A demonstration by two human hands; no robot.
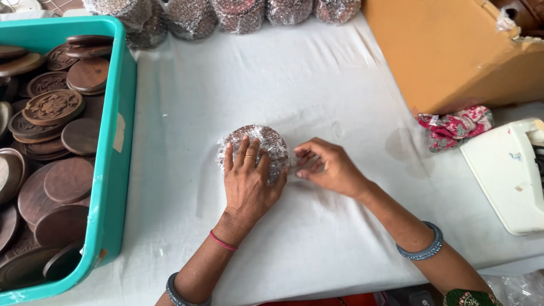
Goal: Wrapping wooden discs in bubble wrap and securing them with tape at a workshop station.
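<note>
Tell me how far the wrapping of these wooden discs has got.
Done: five wrapped bundles stand in a row at the table's far edge. In hand: the left hand presses flat on a round stack in clear film, while the right hand pinches the film at its side. Left: the teal crate holds many unwrapped wooden discs.

Wrapped disc (262,141) half under left hand (247,184)
</note>
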